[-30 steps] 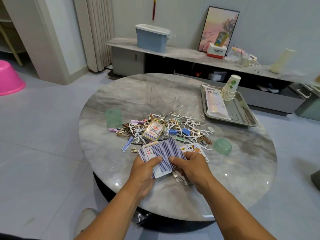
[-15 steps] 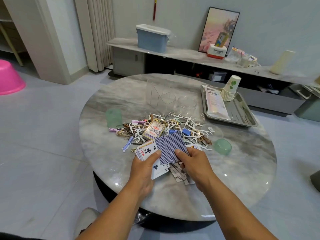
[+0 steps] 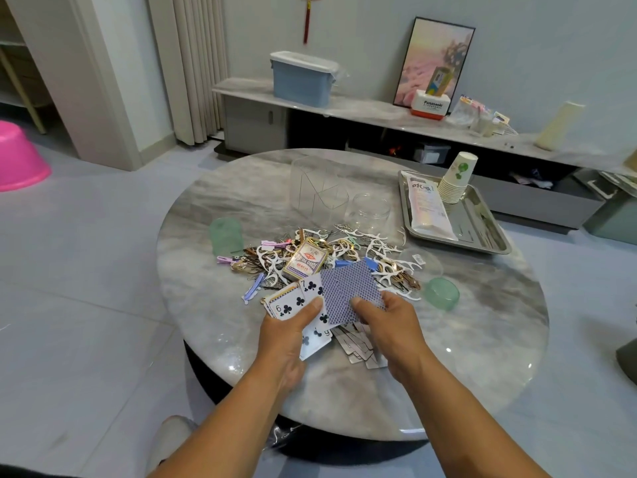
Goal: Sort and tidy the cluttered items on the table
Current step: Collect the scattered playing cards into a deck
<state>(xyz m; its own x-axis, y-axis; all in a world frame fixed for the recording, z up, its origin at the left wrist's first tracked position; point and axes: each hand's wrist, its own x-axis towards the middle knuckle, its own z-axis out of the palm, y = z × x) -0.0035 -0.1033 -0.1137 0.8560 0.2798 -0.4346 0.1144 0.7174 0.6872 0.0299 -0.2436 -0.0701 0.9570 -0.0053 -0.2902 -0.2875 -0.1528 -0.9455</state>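
Observation:
My left hand [image 3: 291,334] holds a fanned stack of playing cards [image 3: 298,301] above the round marble table [image 3: 220,315], face cards showing clubs. My right hand [image 3: 389,322] pinches a blue-backed card [image 3: 350,289] on top of that stack. Just beyond lies a jumble of white floss picks, hair clips and rubber bands [image 3: 375,257], with a playing-card box [image 3: 305,260] in its middle. Grey reflections of the cards show on the tabletop under my hands.
A green cup [image 3: 225,234] stands left of the pile and a green lid [image 3: 442,293] right of it. Clear containers [image 3: 317,189] sit behind. A metal tray [image 3: 482,229] at right holds stacked paper cups [image 3: 456,182] and a packet.
Both hands have lifted the cards slightly away from me toward the pile. The blue-backed card has slid right over the fan, exposing more club faces under my left thumb.

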